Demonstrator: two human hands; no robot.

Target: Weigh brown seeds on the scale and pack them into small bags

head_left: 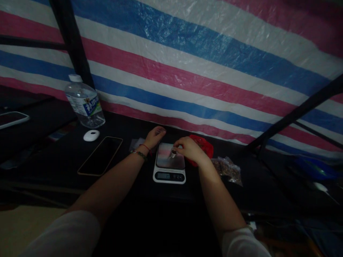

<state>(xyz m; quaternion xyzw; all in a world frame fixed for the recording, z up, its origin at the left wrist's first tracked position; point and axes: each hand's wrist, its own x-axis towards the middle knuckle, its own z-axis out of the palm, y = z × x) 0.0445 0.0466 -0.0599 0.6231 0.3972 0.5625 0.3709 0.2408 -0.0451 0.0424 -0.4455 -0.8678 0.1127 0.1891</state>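
Note:
A white kitchen scale point(169, 177) with a metal plate and a small display sits in front of me on the dark table. On its plate stands a small metallic cup point(173, 153) with something brown inside. My right hand point(189, 149) is closed on the cup's rim with the fingertips. Beyond the scale's left back corner, my left hand point(155, 136) hovers with loosely curved fingers and the thumb apart; nothing clear shows in it. A red bag point(205, 145) with brown contents lies partly behind my right hand. Clear plastic bags point(136, 144) lie beside my left wrist.
Filled clear packets point(229, 170) lie right of the red bag. To the left are a phone point(100, 157), a white oval case point(91, 135) and a large plastic bottle point(85, 103). A striped tarp point(187, 71) hangs behind the table, with dark metal posts at both sides.

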